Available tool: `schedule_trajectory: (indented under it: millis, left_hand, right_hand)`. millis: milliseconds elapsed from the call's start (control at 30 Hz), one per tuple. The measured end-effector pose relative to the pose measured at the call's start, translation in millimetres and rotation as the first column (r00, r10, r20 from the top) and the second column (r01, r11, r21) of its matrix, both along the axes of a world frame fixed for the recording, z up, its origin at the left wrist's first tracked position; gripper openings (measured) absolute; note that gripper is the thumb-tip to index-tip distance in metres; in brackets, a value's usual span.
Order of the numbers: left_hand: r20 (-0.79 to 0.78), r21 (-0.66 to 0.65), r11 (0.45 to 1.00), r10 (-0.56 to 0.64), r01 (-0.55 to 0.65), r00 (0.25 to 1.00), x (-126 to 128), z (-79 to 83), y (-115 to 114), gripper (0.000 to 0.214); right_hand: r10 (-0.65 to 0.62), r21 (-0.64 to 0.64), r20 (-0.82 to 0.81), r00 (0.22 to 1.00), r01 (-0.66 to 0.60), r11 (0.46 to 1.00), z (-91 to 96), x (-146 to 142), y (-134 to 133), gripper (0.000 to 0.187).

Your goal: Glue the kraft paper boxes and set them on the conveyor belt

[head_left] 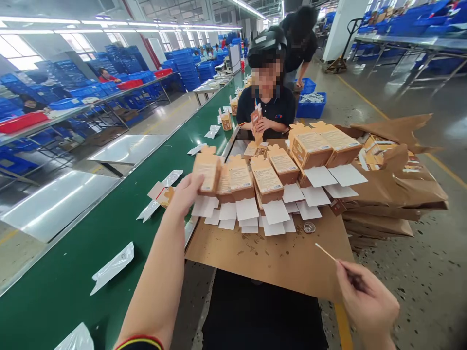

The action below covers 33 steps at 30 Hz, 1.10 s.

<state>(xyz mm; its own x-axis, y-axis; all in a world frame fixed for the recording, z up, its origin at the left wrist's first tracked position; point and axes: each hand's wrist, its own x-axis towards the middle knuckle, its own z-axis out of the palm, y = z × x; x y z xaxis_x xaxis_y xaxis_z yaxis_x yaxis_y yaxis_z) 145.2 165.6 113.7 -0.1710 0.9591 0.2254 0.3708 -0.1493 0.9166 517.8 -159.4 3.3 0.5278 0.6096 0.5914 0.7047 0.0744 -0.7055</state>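
My left hand [187, 194] reaches forward and grips a small brown printed cardboard box [207, 170] at the left end of the stacked boxes; the box and fingertips are slightly blurred. My right hand [367, 294] is closed around the stick of a cotton swab [326, 251], its white tip pointing up and left. More boxes [268, 177] lie in rows on the cardboard-covered table [251, 253], their white flaps [276, 212] hanging toward me. A small clear round dish [309, 227] sits near the right-hand boxes.
To the left runs a green conveyor belt [73, 257] carrying white plastic packets [113, 267] and an open box [160, 193]. Across the table a person [270, 107] holds a box, with another person [301, 43] behind. Large brown paper sacks [397, 194] stand at the right.
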Motion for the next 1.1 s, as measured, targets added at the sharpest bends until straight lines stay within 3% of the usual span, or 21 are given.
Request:
schedule_trajectory:
  millis: [100,167,300,433,567,667,733,933,1100]
  left_hand:
    - [0.308,-0.066,0.996,-0.041,0.064,0.951,-22,3.4,-52,0.068]
    - [0.446,-0.105,0.987,-0.062,0.121,0.893,-32,-5.1,-87,0.078]
    - [0.52,-0.301,0.939,0.014,0.168,0.854,-38,-51.6,-147,0.089]
    - [0.522,-0.405,0.888,0.03,0.217,0.852,-21,-104.6,-182,0.09]
    - [0.525,-0.376,0.899,0.008,0.224,0.851,8,-127.3,-191,0.095]
    - [0.528,-0.406,0.882,0.013,0.239,0.849,18,-128.7,-187,0.094]
    - [0.518,-0.444,0.86,0.016,0.253,0.855,18,-127.9,-183,0.09]
    - [0.489,-0.438,0.863,-0.008,0.254,0.872,16,-129.6,-182,0.092]
    - [0.469,-0.406,0.876,-0.044,0.26,0.882,18,-130.3,-186,0.089]
  right_hand:
    - [0.018,-0.062,0.084,0.996,-0.012,0.998,3.0,23,23,0.026]
    - [0.04,-0.106,0.113,0.993,-0.028,0.994,2.9,33,40,0.03]
    - [0.121,-0.235,0.107,0.987,-0.093,0.968,-4.0,39,67,0.036]
    - [0.176,-0.313,0.097,0.98,-0.138,0.94,-10.3,41,82,0.044]
    - [0.157,-0.28,0.105,0.982,-0.122,0.952,-6.7,43,79,0.042]
    - [0.069,-0.178,0.032,0.997,-0.062,0.982,-2.8,27,61,0.036]
    - [0.101,-0.131,-0.072,0.992,-0.11,0.985,-2.4,2,46,0.032]
    - [0.441,-0.138,-0.251,0.862,-0.483,0.865,-12.1,-99,31,0.025]
    - [0.566,-0.189,-0.221,0.794,-0.604,0.774,-31.2,-134,46,0.028]
